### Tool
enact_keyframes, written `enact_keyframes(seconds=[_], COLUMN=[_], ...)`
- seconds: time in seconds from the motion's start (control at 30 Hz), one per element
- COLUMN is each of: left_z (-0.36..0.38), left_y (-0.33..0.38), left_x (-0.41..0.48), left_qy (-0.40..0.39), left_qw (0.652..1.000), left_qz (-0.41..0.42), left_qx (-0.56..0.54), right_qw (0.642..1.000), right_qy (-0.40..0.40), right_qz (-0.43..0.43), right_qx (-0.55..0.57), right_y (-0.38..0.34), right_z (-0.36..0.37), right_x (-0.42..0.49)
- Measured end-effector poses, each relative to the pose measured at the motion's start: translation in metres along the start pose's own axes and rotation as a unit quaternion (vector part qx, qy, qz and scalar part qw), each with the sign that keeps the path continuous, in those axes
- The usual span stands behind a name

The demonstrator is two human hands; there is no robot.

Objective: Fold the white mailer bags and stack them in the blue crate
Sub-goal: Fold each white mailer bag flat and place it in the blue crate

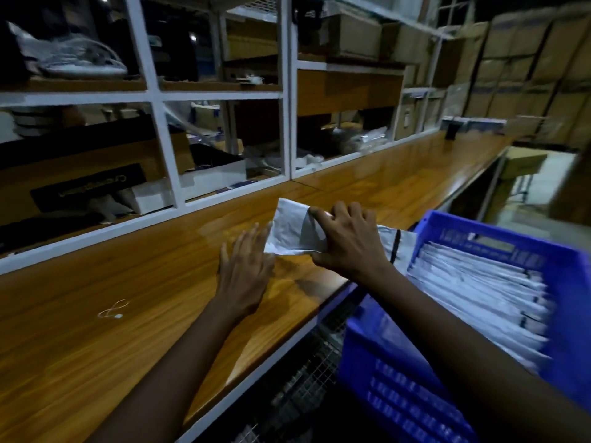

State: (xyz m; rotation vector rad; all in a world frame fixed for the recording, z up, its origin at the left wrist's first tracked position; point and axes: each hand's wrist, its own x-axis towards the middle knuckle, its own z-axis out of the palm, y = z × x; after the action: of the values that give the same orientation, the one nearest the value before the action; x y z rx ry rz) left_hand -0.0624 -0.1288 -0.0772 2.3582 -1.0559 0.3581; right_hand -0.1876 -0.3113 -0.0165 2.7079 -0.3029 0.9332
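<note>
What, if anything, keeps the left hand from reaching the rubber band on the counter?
Likely yes, nothing does. The left hand is open and holds nothing, and only bare wooden counter separates it from the rubber band.

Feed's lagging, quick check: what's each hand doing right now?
Left hand: open, fingers straight, at the edge of the white plastic mailer bag.
Right hand: grips that bag.

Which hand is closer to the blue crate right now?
Right. The right hand grips the mailer bag just left of the blue crate; the left hand lies flat farther left on the counter.
</note>
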Motion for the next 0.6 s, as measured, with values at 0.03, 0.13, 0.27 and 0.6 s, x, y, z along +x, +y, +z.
enact_keyframes(seconds=[0.03, 0.13, 0.27, 0.6], left_z=[0.007, 0.029, 0.059, 0.107], left_y=[0.009, 0.037, 0.076, 0.113], left_x=[0.004, 0.016, 0.031, 0.072], left_qy=[-0.005, -0.027, -0.065, -0.184], left_qw=[1.0, 0.999, 0.994, 0.974], left_qz=[0.012, 0.042, 0.08, 0.071], left_qx=[-0.004, 0.005, 0.03, 0.109], right_qw=[1.0, 0.997, 0.984, 0.951], right_qy=[0.006, -0.002, -0.036, -0.226], right_qz=[0.018, 0.076, 0.166, 0.206], right_qx=[-0.009, -0.032, -0.049, -0.037], right_y=[0.014, 0.053, 0.095, 0.116], right_z=[-0.004, -0.014, -0.023, -0.019], right_x=[-0.009, -0.039, -0.087, -0.188])
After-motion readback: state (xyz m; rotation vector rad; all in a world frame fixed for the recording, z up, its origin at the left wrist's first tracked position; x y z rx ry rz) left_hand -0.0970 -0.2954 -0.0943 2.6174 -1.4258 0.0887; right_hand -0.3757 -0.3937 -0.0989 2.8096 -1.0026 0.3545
